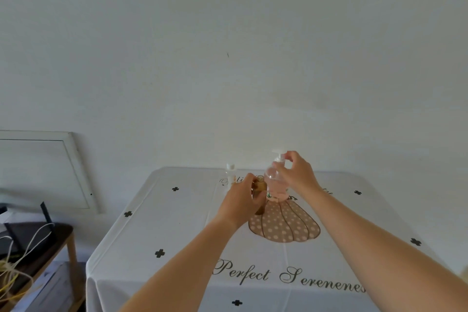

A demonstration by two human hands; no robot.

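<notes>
A small amber bottle [260, 186] with an open neck stands on the white printed tablecloth [177, 230]; my left hand [240, 200] grips it around the body. Right of it stands a clear pump bottle [273, 180] with pink liquid and a white pump head. My right hand [296, 172] holds the pump bottle near its top, fingers curled by the pump. Behind my left hand stands a clear bottle with a white cap [230, 172], partly hidden.
The table stands against a white wall. At the left is a low wooden stand [50, 248] with a dark top, a black router and loose cables. A white framed panel [76, 167] leans on the wall behind it.
</notes>
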